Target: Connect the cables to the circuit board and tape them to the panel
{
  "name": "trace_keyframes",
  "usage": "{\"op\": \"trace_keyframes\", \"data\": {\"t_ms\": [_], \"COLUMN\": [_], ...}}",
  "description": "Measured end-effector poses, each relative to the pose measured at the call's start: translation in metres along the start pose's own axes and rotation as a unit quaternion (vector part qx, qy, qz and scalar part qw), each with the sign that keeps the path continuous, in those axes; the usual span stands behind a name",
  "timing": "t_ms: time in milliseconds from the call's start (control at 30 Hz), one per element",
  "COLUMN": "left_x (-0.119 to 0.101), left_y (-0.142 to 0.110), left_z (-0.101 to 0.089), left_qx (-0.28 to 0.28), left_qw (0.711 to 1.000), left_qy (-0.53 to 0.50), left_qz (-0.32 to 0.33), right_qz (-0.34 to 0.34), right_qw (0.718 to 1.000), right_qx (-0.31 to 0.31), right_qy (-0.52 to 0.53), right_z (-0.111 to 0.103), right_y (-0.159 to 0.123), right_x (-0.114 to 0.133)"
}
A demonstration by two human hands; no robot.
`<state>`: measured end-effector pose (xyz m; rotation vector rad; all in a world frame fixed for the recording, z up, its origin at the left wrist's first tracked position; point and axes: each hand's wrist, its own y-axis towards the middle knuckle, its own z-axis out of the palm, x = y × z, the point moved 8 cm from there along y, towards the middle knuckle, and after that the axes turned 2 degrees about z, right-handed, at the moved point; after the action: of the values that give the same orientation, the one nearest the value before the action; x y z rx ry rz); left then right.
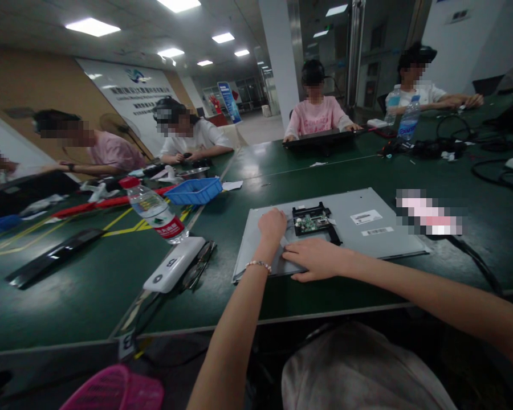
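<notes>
A flat grey metal display panel (344,206) lies on the green table in front of me. On it sits a black plastic bracket (334,234) around a green circuit board (314,223). My left hand (273,226), with a beaded bracelet at the wrist, rests on the panel's left part with its fingers curled; what they hold, if anything, is hidden. My right hand (314,258) lies at the panel's near edge, fingers stretched toward the left hand and thumb apart. A small pale strip (284,242) shows between the hands. Two white labels, one of them this sticker (366,217), are on the panel's right side.
Left of the panel are a white power bank (175,265), eyeglasses (199,265), a water bottle (156,210), a blue tray (194,191) and a glossy black strip (55,257). A cable (474,262) runs at right. A pink basket (115,390) stands below the table. Several people sit around.
</notes>
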<state>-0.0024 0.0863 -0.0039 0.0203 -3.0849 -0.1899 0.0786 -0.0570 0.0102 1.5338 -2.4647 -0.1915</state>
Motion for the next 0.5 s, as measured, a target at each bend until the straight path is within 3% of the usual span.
{"op": "trace_keyframes", "data": {"t_ms": [100,167,333,433,500], "left_x": [0.003,0.004,0.004,0.004,0.004], "left_y": [0.002,0.003,0.005,0.006,0.006], "left_z": [-0.003,0.000,0.004,0.003,0.004], "left_qx": [-0.061,-0.062,-0.045,-0.047,-0.048], "left_qw": [0.998,0.998,0.999,0.999,0.999], "left_qy": [-0.009,-0.012,-0.009,-0.006,-0.005], "left_qz": [-0.006,-0.007,0.002,0.005,0.005], "right_qz": [-0.006,0.023,0.173,0.278,0.314], "right_qw": [1.000,0.999,0.978,0.949,0.936], "right_qx": [0.002,-0.011,-0.097,-0.123,-0.124], "right_qy": [0.014,0.030,0.067,0.083,0.104], "right_z": [-0.007,-0.017,-0.042,-0.039,-0.029], "right_y": [-0.008,-0.016,-0.048,-0.074,-0.087], "right_x": [-0.007,-0.023,-0.102,-0.152,-0.172]}}
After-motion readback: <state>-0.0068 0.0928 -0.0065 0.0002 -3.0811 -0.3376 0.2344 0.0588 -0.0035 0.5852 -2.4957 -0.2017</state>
